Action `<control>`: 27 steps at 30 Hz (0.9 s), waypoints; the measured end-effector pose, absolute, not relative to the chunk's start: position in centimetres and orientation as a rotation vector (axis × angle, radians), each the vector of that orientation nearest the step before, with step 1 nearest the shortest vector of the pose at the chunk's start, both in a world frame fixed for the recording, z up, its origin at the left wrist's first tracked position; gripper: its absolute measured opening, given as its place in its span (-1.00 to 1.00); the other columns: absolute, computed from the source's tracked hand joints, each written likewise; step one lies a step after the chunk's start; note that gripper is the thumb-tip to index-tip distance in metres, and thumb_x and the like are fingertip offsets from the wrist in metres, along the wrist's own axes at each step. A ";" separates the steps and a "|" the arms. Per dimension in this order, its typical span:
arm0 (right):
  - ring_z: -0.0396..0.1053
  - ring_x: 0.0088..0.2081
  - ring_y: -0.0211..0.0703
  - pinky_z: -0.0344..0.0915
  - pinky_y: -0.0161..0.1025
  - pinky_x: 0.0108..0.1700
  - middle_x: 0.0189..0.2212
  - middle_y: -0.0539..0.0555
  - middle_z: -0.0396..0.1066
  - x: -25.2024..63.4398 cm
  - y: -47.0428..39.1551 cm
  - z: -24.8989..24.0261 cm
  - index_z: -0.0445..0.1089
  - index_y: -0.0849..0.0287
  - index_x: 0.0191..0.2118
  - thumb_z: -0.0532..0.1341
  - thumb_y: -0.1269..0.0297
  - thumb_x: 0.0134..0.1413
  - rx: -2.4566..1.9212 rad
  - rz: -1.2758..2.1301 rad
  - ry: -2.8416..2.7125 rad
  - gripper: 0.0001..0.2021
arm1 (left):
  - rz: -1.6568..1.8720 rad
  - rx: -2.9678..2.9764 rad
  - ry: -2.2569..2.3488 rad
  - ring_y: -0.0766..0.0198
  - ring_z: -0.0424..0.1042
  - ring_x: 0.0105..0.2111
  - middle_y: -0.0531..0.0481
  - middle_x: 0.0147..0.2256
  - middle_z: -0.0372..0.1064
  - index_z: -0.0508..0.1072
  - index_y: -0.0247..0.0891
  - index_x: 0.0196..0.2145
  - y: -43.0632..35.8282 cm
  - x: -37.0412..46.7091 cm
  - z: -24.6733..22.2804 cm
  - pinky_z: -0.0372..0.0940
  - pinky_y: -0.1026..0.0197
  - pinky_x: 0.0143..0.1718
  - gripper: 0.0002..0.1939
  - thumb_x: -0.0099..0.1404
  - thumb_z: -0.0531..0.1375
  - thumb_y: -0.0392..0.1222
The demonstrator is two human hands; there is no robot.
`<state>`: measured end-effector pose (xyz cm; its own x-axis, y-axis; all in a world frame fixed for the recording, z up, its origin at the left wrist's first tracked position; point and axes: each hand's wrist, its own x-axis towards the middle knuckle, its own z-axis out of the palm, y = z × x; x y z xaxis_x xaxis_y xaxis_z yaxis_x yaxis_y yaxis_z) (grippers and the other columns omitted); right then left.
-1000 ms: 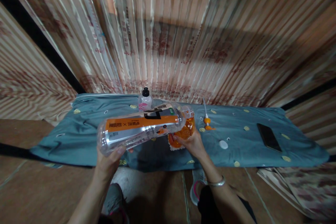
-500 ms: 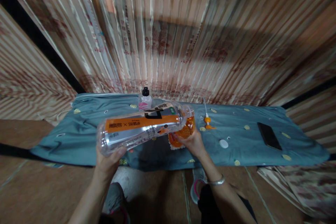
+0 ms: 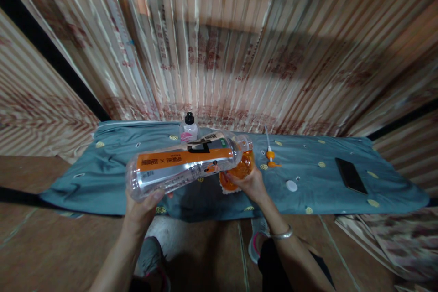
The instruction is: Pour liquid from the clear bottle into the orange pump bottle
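Fingers of the left hand [image 3: 139, 210] grasp the base end of a large clear plastic bottle [image 3: 185, 160] with a silver-and-orange label; the thumb presses its near side and most of the other fingers are hidden beneath. This bottle lies tilted almost level over the table's near half, its neck pointing right. Fingers of the right hand [image 3: 249, 185] are wrapped around a translucent orange plastic bottle [image 3: 244, 168], thumb on the side facing left. The clear bottle's neck meets the top of the orange one; whether it enters the opening cannot be told, nor whether the orange base rests on the cloth.

Teal cloth [image 3: 318, 191] with yellow oval prints covers the long, narrow table. Near its far edge, left of the middle, stands a small clear bottle with a black cap [image 3: 189, 130], partly behind the large one. Right of the orange bottle, an orange-and-white pump head with a thin translucent tube [image 3: 270, 156] lies with its tube toward the far edge. Closer to the near edge is a round white plastic cap [image 3: 291, 185]. Toward the table's right end lies a flat black rectangular phone [image 3: 351, 176].
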<state>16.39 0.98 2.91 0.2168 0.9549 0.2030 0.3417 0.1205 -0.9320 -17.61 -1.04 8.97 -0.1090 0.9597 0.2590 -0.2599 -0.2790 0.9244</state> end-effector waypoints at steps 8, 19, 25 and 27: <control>0.83 0.08 0.37 0.76 0.25 0.22 0.07 0.22 0.84 16.2 1.1 2.7 0.56 0.01 0.22 0.73 0.01 -0.18 -1.416 0.772 -1.278 -0.20 | 1.612 1.158 0.938 -0.01 0.58 -0.53 -0.12 -0.25 0.67 0.60 -0.18 0.34 -1.2 -17.2 9.3 0.57 -0.03 -0.56 -0.09 0.11 0.66 0.19; 0.83 0.07 0.35 0.77 0.20 0.18 0.03 0.21 0.85 16.5 1.1 2.6 0.57 0.02 0.21 0.74 0.00 -0.17 -1.429 0.729 -1.308 -0.21 | 1.712 1.154 0.937 0.04 0.52 -0.58 -0.06 -0.29 0.64 0.60 -0.15 0.30 -1.4 -16.4 9.9 0.50 0.02 -0.63 -0.13 0.13 0.65 0.22; 0.83 0.06 0.30 0.77 0.18 0.19 0.03 0.15 0.85 16.3 1.3 2.1 0.58 -0.01 0.18 0.74 0.04 -0.17 -1.399 0.699 -1.308 -0.25 | 1.619 1.175 0.882 0.03 0.61 -0.55 -0.12 -0.18 0.70 0.57 -0.14 0.34 -1.2 -17.5 9.1 0.61 -0.02 -0.56 -0.13 0.15 0.69 0.10; 0.83 0.05 0.30 0.77 0.18 0.18 0.02 0.15 0.85 16.3 1.3 2.0 0.58 -0.01 0.18 0.73 0.04 -0.17 -1.390 0.707 -1.301 -0.26 | 1.607 1.174 0.893 0.00 0.64 -0.52 -0.14 -0.17 0.71 0.57 -0.14 0.35 -1.1 -18.0 8.7 0.63 -0.02 -0.55 -0.12 0.16 0.68 0.11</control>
<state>16.30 1.35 2.00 0.2326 0.9451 0.2294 0.3211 0.1481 -0.9354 -18.01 -1.11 8.68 -0.1172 0.9503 0.2884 -0.2567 -0.3096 0.9156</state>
